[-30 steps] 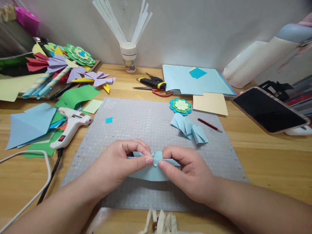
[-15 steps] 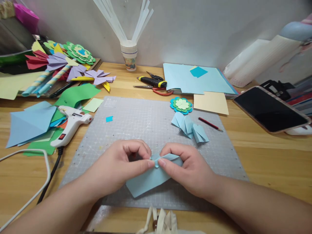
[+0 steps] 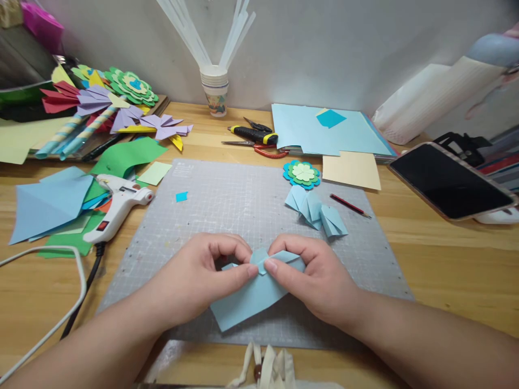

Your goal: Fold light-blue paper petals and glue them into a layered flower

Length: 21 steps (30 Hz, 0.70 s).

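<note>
Between both hands is a light blue sheet of paper (image 3: 251, 300), partly folded, with a small raised flap at the middle of its upper edge. My left hand (image 3: 214, 265) pinches the paper just left of that flap, thumb on top. From the other side, my right hand (image 3: 310, 275) grips it with the thumb pressed beside the flap and a folded edge lying under the fingers. The paper is held over a grey cutting mat (image 3: 219, 210). Beyond my right hand, several folded light blue paper pieces (image 3: 314, 209) lie on the mat beside a layered paper flower (image 3: 302, 174).
A white glue gun (image 3: 117, 208) lies left on coloured paper, its cord trailing forward. Scissors (image 3: 270, 152) and a yellow-black cutter (image 3: 253, 135) lie behind the mat. A paper cup (image 3: 215, 97) holds white sticks. On the right are a pencil (image 3: 348, 205) and a phone (image 3: 452, 181).
The small flap at the middle of the paper's upper edge now stands out more, spread open between my thumbs. Both hands have stayed almost in place.
</note>
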{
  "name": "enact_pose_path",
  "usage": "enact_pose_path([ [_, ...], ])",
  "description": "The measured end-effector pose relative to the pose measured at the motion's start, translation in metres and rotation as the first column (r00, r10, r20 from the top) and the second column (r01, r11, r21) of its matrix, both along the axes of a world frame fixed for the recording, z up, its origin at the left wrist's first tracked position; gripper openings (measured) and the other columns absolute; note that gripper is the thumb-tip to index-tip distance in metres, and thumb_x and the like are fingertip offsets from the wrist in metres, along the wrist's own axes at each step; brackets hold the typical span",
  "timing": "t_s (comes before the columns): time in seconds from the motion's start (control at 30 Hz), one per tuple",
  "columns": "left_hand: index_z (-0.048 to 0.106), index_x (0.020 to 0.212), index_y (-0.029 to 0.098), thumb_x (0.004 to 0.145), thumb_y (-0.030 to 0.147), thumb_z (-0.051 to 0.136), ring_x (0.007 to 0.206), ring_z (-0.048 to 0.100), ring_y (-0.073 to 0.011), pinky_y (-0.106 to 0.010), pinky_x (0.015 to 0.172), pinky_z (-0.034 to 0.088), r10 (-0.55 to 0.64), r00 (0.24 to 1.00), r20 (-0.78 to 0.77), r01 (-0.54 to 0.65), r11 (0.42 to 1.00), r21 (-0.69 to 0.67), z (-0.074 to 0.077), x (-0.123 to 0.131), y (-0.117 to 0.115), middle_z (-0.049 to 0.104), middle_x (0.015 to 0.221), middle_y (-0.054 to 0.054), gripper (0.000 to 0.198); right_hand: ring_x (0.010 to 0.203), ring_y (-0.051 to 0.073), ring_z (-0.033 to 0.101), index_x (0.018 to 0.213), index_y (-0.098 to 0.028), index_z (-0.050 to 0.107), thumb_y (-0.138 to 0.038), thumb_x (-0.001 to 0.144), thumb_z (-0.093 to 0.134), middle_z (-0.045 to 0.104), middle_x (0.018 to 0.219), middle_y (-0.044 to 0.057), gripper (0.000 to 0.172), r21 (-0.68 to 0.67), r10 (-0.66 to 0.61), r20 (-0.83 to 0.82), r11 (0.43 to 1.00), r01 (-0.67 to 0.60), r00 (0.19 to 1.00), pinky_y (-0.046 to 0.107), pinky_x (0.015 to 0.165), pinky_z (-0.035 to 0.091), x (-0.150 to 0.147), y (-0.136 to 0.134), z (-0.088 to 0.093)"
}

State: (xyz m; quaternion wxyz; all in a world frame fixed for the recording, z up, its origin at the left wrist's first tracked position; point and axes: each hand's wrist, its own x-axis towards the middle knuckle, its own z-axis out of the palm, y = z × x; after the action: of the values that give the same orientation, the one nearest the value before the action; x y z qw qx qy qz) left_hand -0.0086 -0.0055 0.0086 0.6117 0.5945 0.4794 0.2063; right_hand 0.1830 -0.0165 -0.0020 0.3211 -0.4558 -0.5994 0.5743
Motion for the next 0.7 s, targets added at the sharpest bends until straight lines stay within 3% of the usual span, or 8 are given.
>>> enact_pose_path([
  [0.27, 0.055, 0.06, 0.019, 0.074, 0.029, 0.066, 0.067, 0.051, -0.0129, -0.026, 0.064, 0.04, 0.015, 1.0, -0.016, -0.015, 1.0, 0.02, -0.0014, 0.0061, -0.0017, 0.057, 0.068, 0.002, 0.021, 0.057, 0.01, 0.046, 0.067, -0.019, 0.056, -0.024, 0.08, 0.057, 0.051, 0.061, -0.004, 0.014, -0.006, 0.045, -0.005, 0.999, -0.045, 0.999, 0.022, 0.055, 0.04, -0.0023, -0.0012, -0.0009],
  [0.53, 0.054, 0.062, 0.018, 0.078, 0.03, 0.063, 0.067, 0.047, -0.0123, -0.025, 0.062, 0.037, -0.001, 0.999, 0.054, 0.004, 0.998, -0.058, -0.0006, 0.0047, -0.0032, 0.054, 0.069, 0.003, 0.022, 0.055, 0.009, 0.042, 0.067, -0.019, 0.054, -0.032, 0.077, 0.065, 0.048, 0.059, -0.005, 0.021, -0.141, -0.065, -0.09, 0.989, 0.052, 0.994, 0.021, 0.052, 0.038, -0.0008, 0.0029, -0.0016],
  [0.7, 0.055, 0.058, 0.018, 0.076, 0.031, 0.067, 0.065, 0.048, -0.0111, -0.024, 0.062, 0.037, 0.071, 0.992, 0.105, -0.067, 0.997, -0.038, -0.0019, 0.005, -0.0011, 0.053, 0.067, 0.004, 0.026, 0.059, 0.011, 0.048, 0.073, -0.019, 0.055, -0.037, 0.077, 0.067, 0.051, 0.064, -0.004, 0.021, -0.091, -0.048, -0.13, 0.995, 0.037, 0.99, 0.022, 0.054, 0.043, -0.0021, 0.0042, -0.0051],
])
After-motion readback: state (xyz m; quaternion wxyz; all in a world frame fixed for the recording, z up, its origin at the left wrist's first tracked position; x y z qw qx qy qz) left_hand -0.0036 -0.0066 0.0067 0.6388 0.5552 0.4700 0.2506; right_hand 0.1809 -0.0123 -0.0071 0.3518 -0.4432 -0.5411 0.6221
